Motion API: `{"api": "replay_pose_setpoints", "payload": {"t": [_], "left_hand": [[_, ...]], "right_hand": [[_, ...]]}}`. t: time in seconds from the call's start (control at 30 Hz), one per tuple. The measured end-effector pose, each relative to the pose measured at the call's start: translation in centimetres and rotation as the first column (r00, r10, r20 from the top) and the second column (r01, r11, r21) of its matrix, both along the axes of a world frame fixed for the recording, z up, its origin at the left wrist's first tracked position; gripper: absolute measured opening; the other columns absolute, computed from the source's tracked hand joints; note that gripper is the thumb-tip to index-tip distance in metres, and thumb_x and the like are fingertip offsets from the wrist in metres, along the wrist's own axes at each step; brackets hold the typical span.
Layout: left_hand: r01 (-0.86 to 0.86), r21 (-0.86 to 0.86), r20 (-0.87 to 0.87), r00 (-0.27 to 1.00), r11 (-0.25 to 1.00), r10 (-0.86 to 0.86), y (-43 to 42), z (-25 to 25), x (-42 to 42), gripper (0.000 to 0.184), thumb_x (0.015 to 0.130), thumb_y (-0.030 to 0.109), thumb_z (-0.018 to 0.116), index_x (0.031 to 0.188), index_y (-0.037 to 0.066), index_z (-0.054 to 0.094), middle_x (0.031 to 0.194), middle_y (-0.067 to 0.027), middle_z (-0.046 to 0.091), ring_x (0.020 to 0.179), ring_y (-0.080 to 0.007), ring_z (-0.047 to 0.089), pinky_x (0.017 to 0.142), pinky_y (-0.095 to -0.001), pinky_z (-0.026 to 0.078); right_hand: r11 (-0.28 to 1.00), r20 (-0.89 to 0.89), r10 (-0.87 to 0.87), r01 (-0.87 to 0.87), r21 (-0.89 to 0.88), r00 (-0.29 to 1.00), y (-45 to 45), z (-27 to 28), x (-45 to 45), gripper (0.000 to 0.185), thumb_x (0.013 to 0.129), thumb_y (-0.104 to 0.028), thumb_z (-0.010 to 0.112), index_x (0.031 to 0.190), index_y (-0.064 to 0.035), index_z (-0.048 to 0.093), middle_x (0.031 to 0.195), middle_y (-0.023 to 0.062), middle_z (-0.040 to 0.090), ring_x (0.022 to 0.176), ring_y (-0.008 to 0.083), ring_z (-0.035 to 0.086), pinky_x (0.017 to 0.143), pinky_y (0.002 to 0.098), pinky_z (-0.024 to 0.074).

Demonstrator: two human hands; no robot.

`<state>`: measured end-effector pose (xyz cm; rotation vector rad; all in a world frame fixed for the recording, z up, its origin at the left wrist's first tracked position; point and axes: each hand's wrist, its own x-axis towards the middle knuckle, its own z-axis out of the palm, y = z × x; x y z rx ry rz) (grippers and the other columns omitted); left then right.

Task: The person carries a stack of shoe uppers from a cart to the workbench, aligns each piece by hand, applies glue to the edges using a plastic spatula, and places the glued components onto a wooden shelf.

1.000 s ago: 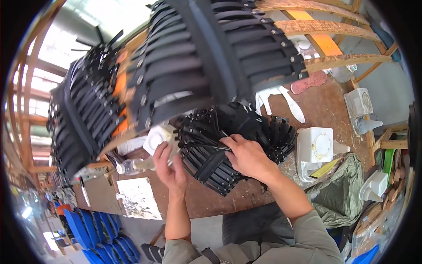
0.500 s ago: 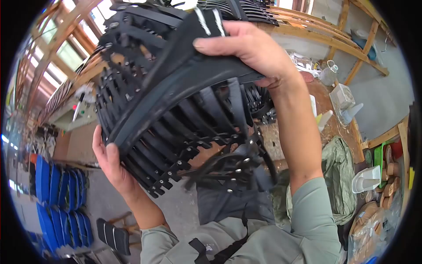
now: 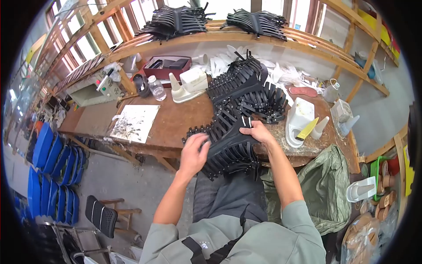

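Note:
A black strappy piece (image 3: 226, 143) with metal studs and a smooth centre band lies over the front edge of the brown workbench (image 3: 176, 119). Its right end, marked with two white strips, is pinched in my right hand (image 3: 257, 132). At its left end is my left hand (image 3: 194, 152), fingers apart and slightly blurred, with nothing visible in it. Behind it on the bench sit more black strappy pieces (image 3: 239, 83), partly overlapping one another.
White containers with cones (image 3: 190, 81) (image 3: 301, 116) stand on the bench, near a clear bottle (image 3: 157, 88) and a stained white sheet (image 3: 135, 123). A wooden rack (image 3: 303, 46) holds black bundles. Green cloth (image 3: 327, 189) hangs at right; a stool (image 3: 101, 215) stands lower left.
The strappy piece has come down from close to the camera to the bench edge. My left hand has let go of it; my right hand still grips it. The view now shows more bench.

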<state>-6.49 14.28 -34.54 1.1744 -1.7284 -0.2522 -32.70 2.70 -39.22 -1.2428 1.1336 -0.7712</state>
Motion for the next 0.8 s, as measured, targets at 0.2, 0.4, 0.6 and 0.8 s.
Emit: {"api": "replay_pose_setpoints", "payload": {"t": [0.2,0.4,0.6,0.8], "left_hand": [[0.135,-0.083,0.245,0.963,0.987,-0.111,-8.0,-1.5,-5.1,0.036,0.080,0.014,0.069,0.113,0.001,0.061,0.119,-0.0160,0.056,0.113,-0.0355,0.051,0.099,-0.0432,0.039],[0.336,0.121,0.145,0.925,0.934,-0.351,-10.7,-4.2,-4.8,0.047,0.080,0.018,0.070,0.122,0.002,0.056,0.125,-0.0175,0.050,0.118,-0.0349,0.046,0.103,-0.0431,0.035],[0.277,0.027,0.356,0.895,0.960,-0.269,-11.3,-2.5,-4.8,0.050,0.074,0.022,0.075,0.118,0.003,0.059,0.124,-0.0162,0.049,0.114,-0.0354,0.045,0.102,-0.0485,0.035],[0.396,0.108,0.177,0.895,0.912,-0.409,-12.2,-3.1,-5.4,0.034,0.074,0.016,0.075,0.102,0.001,0.064,0.102,-0.0115,0.061,0.095,-0.0307,0.054,0.092,-0.0447,0.042]], "right_hand": [[0.996,-0.082,-0.017,0.009,-0.093,0.996,2.2,4.2,0.8,0.022,0.082,-0.011,0.071,0.100,0.0021,0.067,0.088,0.0064,0.068,0.076,0.0129,0.062,0.072,0.0281,0.0508],[0.993,0.185,0.048,-0.067,0.098,0.982,2.2,2.3,-1.6,0.019,0.096,-0.014,0.056,0.098,0.0014,0.066,0.084,0.0003,0.066,0.072,0.0060,0.058,0.065,0.0225,0.0485],[0.993,0.096,-0.064,0.053,0.109,0.993,1.7,2.3,-0.8,0.015,0.092,-0.011,0.061,0.092,0.0016,0.068,0.075,-0.0023,0.063,0.065,0.0033,0.054,0.056,0.0218,0.0440],[0.997,-0.010,-0.069,0.070,0.037,0.998,1.4,3.1,-1.1,0.014,0.089,-0.012,0.065,0.090,0.0012,0.069,0.073,-0.0027,0.063,0.066,0.0029,0.054,0.057,0.0214,0.0442]]}}
